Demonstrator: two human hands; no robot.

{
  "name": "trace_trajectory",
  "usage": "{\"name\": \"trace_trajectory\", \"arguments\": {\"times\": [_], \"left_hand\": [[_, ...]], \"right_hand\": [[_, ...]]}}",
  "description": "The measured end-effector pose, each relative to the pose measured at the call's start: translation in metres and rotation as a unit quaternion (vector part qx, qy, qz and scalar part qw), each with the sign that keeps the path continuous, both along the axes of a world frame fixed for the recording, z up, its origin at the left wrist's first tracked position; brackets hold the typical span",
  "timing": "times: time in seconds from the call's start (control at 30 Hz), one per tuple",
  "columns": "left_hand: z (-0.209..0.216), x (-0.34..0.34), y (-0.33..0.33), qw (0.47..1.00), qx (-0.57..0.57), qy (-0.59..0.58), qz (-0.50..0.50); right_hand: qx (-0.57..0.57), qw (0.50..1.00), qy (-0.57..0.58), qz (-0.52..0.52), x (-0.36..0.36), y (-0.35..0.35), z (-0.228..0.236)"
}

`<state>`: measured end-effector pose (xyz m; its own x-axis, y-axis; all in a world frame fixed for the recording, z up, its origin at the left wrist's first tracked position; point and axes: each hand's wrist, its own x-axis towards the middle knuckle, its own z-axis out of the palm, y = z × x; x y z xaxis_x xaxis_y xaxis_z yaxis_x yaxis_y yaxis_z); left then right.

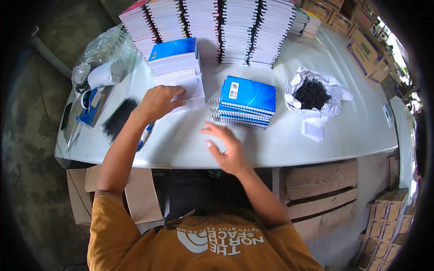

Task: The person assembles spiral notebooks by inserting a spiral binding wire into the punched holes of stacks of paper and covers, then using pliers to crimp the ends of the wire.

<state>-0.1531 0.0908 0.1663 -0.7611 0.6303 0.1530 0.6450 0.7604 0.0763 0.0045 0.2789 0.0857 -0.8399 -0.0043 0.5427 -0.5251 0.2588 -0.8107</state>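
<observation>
My left hand (158, 102) rests over a low pile of unbound white pages (193, 86) with punched holes; its fingers are stretched across the paper, and I see nothing gripped in them. Behind that pile stands a stack of loose pads with a blue cover (174, 49) on top. My right hand (227, 150) hovers near the table's front edge, fingers apart and holding nothing. Just beyond it sits a stack of blue spiral notebooks (247, 95), with wire coils sticking out at the left side.
Tall stacks of spiral-bound notebooks (237, 31) line the table's (289, 151) back. Crumpled white paper (296, 83) at right holds small black pieces. Black coils (118, 118), a tape dispenser (91, 108), a paper roll (106, 73) and clear plastic (101, 49) lie left. Cartons (365, 52) stand behind.
</observation>
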Motion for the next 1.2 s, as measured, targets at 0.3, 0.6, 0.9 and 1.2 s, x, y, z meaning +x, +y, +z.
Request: {"name": "trace_trajectory", "arguments": {"times": [0.3, 0.6, 0.9, 1.2], "left_hand": [[0.036, -0.082, -0.008, 0.991, 0.043, 0.123, 0.028], [0.072, -0.107, -0.008, 0.994, 0.059, -0.096, 0.014], [0.068, -0.126, -0.016, 0.978, 0.108, -0.180, 0.007], [0.068, -0.119, -0.014, 0.987, 0.091, -0.128, 0.021]], "right_hand": [[0.051, 0.994, -0.092, 0.027, -0.005, -0.006, -0.017], [0.069, 0.992, -0.105, 0.024, -0.005, -0.009, -0.019], [0.074, 0.991, -0.112, 0.024, -0.005, -0.009, -0.018], [0.053, 0.991, -0.123, 0.031, -0.005, -0.006, -0.012]]}}
